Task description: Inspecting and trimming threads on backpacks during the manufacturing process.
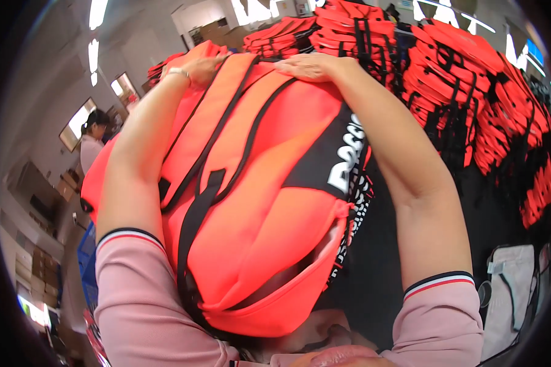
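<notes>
A large orange-red backpack [257, 232] with black-edged orange shoulder straps [217, 122] fills the middle, lying in front of me at chest height. Its black side panel [321, 156] bears white lettering, and an opening gapes along its near edge. Both my arms reach around it to its far end. My left hand [202, 68], a bracelet on the wrist, lies on the far left beside the top of a strap, fingers stretched out. Across the far right top my right hand [306, 66] rests flat, its fingers pointing left onto the bag.
Tall stacks of orange-red bags with black straps [459, 79] stand beyond and to the right on a dark surface [379, 263]. At lower right lies a pale grey bag [511, 293]. A co-worker [94, 136] is at the left, above a blue crate [87, 263]. Cardboard boxes [40, 269] sit farther left.
</notes>
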### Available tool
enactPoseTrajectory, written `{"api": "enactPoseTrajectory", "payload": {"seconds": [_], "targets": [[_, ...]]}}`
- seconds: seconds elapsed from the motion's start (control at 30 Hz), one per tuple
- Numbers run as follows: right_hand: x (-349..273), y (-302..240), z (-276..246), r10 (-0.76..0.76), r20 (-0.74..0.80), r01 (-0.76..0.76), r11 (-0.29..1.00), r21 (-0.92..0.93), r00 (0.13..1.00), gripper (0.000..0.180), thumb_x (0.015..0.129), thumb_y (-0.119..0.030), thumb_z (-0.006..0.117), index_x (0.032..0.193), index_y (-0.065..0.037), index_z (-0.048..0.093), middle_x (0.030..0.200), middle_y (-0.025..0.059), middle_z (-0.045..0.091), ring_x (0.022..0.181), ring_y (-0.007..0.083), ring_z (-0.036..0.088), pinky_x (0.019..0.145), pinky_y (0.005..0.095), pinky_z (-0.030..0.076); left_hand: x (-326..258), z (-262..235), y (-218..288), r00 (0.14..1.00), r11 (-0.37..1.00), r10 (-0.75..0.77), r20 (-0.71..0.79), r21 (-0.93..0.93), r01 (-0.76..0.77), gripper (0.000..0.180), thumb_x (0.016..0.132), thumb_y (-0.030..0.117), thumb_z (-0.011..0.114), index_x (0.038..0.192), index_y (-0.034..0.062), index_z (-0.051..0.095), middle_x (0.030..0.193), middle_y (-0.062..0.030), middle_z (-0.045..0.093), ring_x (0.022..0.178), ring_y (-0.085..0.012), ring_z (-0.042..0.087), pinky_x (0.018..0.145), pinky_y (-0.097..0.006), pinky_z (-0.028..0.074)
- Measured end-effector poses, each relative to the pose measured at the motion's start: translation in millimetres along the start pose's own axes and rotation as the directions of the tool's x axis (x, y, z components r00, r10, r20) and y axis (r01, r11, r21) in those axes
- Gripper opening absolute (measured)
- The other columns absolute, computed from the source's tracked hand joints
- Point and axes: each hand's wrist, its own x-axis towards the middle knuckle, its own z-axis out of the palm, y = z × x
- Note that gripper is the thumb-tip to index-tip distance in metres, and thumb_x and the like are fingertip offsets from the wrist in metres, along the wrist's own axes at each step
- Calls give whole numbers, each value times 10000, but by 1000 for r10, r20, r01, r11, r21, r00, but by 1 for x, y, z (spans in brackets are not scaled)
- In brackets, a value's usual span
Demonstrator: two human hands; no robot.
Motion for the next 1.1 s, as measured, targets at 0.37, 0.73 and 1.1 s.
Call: {"api": "enactPoseTrajectory", "payload": {"seconds": [0.37,0.73,1.1], "targets": [[-7,12,5,-50,-39,54,991,126,998,656,990,-604,264,1460,-174,418,1495,61,431,1371,271,403,1148,354,293,-179,-21,-71,909,977,105,404,128,-170,545,1033,205,295,1539,62,151,1560,-116,304,1418,-223,328,1170,-320,267],[12,-24,3,-160,-312,146,987,-69,936,600,985,-569,297,1363,-161,519,1370,151,520,1281,328,456,1079,431,335,-230,147,-94,987,909,122,107,-412,-67,618,1024,283,353,1541,21,140,1601,-157,184,1481,-231,181,1202,-313,128],[-200,-26,79,108,-965,142,979,144,239,260,861,-181,499,666,-71,631,741,181,648,745,372,630,641,458,500,-202,162,61,932,892,-198,-304,-450,42,551,1001,247,442,1471,26,254,1485,-114,289,1346,-199,275,1108,-303,192]]}}
